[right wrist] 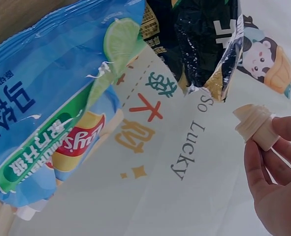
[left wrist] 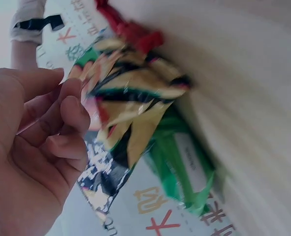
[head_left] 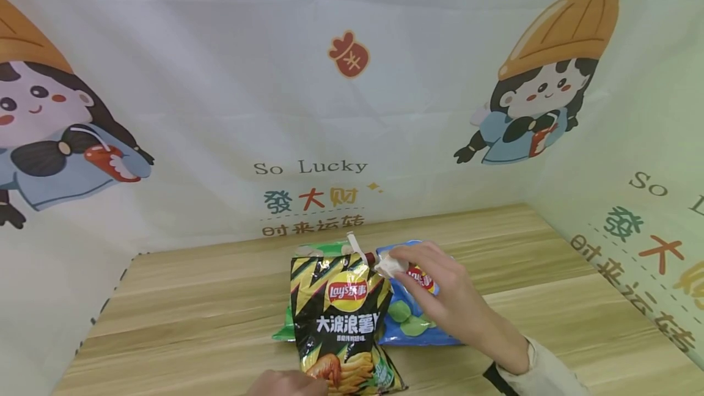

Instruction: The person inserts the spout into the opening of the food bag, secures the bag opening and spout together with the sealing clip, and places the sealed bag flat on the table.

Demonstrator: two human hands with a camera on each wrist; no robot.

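Note:
My right hand [head_left: 456, 298] pinches a small cream plastic piece with a ribbed, flared end, like a spout cap [right wrist: 256, 125], between thumb and fingertips. In the head view it is beside the top right corner of a black and yellow Lay's chip bag [head_left: 346, 304]. My left hand [head_left: 288, 384], partly cut off by the lower edge, is at that bag's bottom left corner. The left wrist view shows its fingers [left wrist: 71, 113] loosely curled near the bag, with nothing plainly gripped. A narrow white strip [head_left: 356, 246] crosses the bag's top right edge.
A blue Lay's bag [head_left: 418, 326] lies to the right, partly under my right hand. Behind the black bag is a green bag [head_left: 283, 332], mostly covered. A red object [left wrist: 138, 37] shows in the left wrist view. Printed cloth [head_left: 220, 109] walls surround the wooden-patterned table [head_left: 192, 322].

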